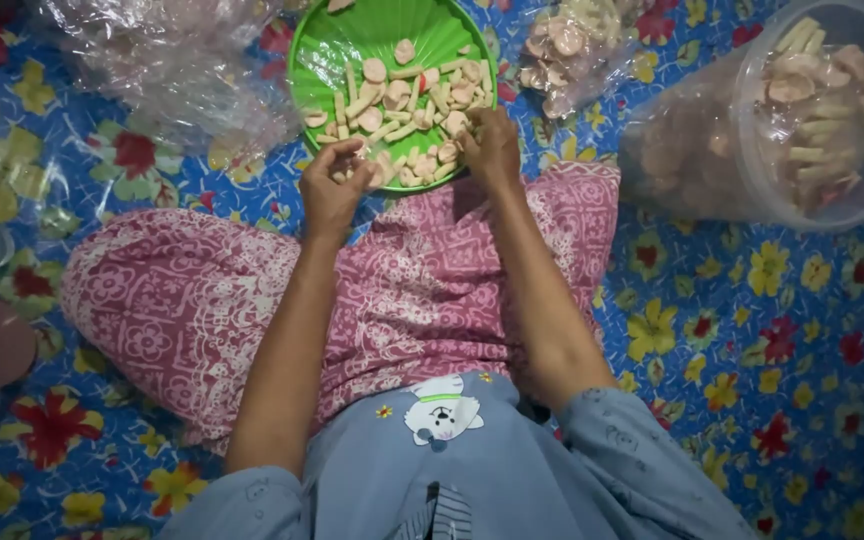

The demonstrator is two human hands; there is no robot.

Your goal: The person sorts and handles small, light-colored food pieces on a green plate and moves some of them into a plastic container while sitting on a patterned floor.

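A seated person's left hand (330, 195) and right hand (493, 148) are resting on the near rim of a green plate (389, 25), fingers curled around pale cracker pieces (402, 100). Right of the plate, a clear plastic tub (812, 200) is lying on its side on the floral mat (752, 330).

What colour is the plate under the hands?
Bright green plate, holding pale cracker pieces; clearest in the head view.
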